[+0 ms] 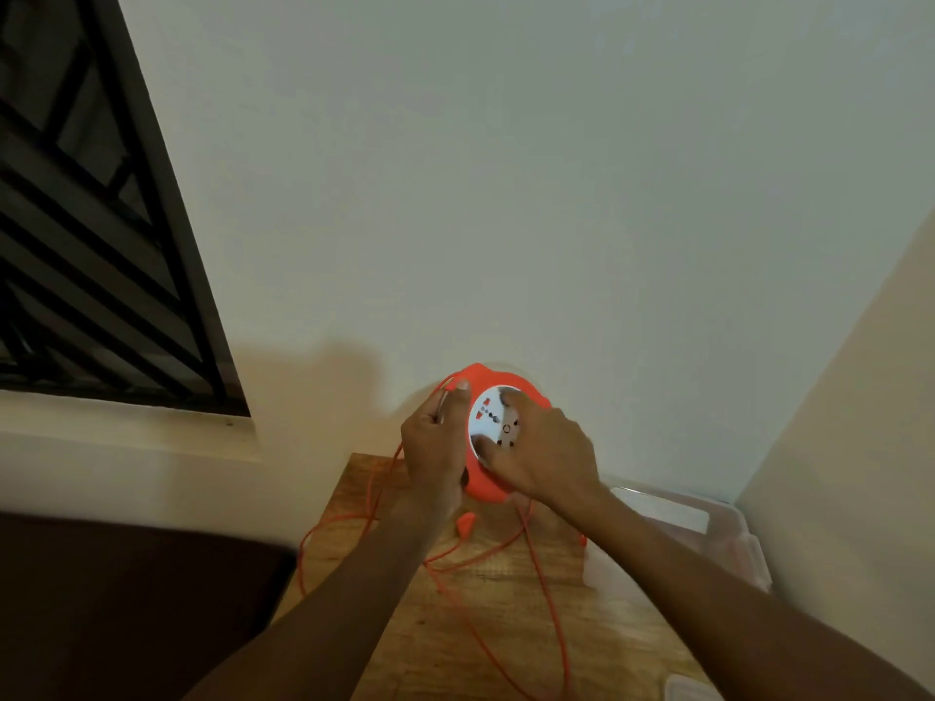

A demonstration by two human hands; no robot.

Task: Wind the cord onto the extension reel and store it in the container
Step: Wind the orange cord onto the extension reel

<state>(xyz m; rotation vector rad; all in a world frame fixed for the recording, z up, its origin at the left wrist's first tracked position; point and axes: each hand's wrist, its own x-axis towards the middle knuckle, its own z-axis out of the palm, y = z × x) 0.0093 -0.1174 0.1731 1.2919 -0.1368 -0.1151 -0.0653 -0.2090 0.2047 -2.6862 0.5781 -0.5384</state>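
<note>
While the orange extension reel [485,437] is held up off the counter [506,624], the left hand [435,437] wraps around its left edge, fingers closed on the rim with a strand of the orange cord [506,548] pinched against it under the thumb. The right hand [541,452] lies spread over the white socket face, fingertips pressed on the disc as if to turn it; it grips nothing, it only bears down flat.

Most of the cord is unwound. It hangs below both hands in loose loops across the counter, some passing over the counter's left edge, and an orange plug [464,526] lies just beneath the left wrist. The clear container [728,543] sits below and to the right of the right hand, and part of it is hidden by the right forearm.

The main risk, as I judge it, is tangling: the loops cross each other, so a fast turn could draw a knot up to the reel's slot and jam it. The length trailing over the edge could snag there or drag the plug across the wood. If the left thumb lets the strand go slack, turns may pile unevenly or slip off the drum. With the reel held in the air, a sudden pull on the cord could also twist it out of the left hand's grasp.
</note>
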